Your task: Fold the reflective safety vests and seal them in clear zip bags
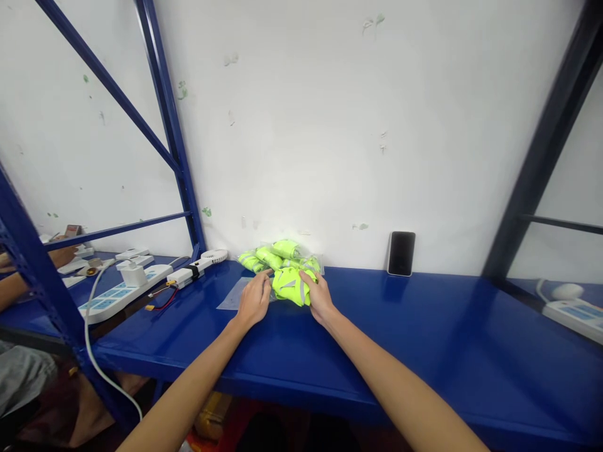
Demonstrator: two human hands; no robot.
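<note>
A folded neon-yellow reflective vest (291, 286) with grey stripes is bunched up over the blue table. My right hand (321, 296) grips its right side, thumb on top and fingers partly hidden behind it. My left hand (255, 297) is closed at the vest's left edge, over a clear plastic bag (232, 297) that lies flat on the table; its fingers look pinched on the bag, though the fingertips are partly hidden. Just behind, against the wall, sits a pile of similar yellow vests (269, 256) in clear bags.
A dark-screened device (401, 253) leans on the wall to the right. Left on the blue table (377, 339) are a white handheld fan (214, 256), wired connectors (162, 300) and a power strip (127, 292). Blue posts (174, 125) frame the bay. Another person's arm (19, 285) shows far left.
</note>
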